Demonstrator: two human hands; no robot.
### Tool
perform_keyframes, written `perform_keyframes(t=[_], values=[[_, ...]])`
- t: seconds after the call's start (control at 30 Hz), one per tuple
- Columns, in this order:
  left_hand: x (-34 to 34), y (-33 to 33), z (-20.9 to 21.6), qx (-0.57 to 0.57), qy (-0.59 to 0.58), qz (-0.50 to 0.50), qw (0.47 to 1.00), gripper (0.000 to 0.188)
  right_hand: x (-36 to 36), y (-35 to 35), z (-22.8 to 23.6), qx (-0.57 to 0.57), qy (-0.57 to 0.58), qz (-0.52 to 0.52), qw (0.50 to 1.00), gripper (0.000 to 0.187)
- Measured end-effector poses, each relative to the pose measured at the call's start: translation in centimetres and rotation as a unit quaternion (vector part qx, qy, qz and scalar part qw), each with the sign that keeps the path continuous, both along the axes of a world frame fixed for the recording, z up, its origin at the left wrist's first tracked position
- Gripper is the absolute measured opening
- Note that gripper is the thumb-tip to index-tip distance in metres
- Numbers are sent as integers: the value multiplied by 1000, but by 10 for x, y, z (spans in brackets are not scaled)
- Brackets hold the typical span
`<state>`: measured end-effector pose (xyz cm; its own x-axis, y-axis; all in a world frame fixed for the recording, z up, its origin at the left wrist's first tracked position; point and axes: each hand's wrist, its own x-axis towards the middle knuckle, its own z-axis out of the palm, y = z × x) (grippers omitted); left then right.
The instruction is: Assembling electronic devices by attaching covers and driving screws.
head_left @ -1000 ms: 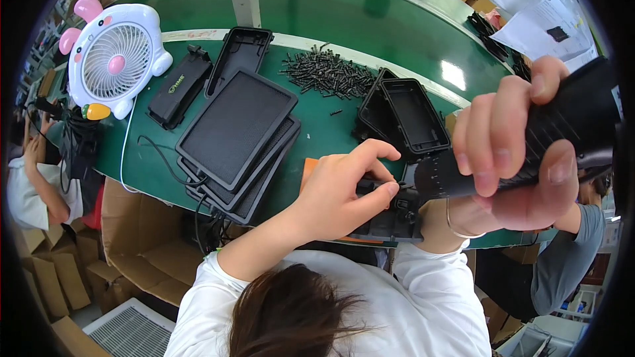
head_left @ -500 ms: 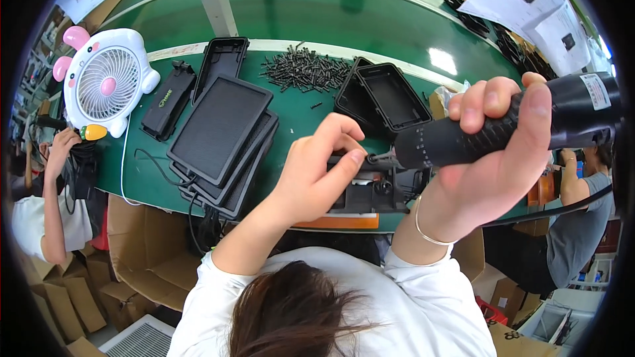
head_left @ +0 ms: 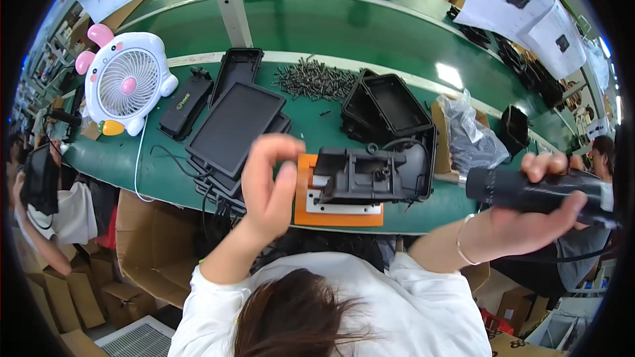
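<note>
The right hand has its grip around a black electric screwdriver; the left hand, fingers parted, hovers beside a black housing.

Matt plastic housing, smooth plastic power driver, glossy plastic fan, shiny tabletop

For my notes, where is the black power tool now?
In the head view, the tool is at right, held in the right hand, right of the black case over the orange plate.
</note>
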<state>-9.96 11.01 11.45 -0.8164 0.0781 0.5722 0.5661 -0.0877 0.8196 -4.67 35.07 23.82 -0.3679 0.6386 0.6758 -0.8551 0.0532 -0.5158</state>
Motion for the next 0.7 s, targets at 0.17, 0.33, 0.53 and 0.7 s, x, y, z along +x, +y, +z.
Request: perform_keyframes(t=[0.17,0.33,0.53,0.7], values=[[30,1,-23,-105,56,-44,992,35,1,41,-61,147,-316,-155,925,38],[21,12,-37,-149,-85,-131,976,41,32,27,-75,135,-276,-366,878,39],[19,18,-66,-134,-54,-119,982,42,-1,-40,-47,521,-264,17,812,31],[19,26,-62,-153,-89,-109,978,41,-9,-37,-47,585,-261,51,766,31]])
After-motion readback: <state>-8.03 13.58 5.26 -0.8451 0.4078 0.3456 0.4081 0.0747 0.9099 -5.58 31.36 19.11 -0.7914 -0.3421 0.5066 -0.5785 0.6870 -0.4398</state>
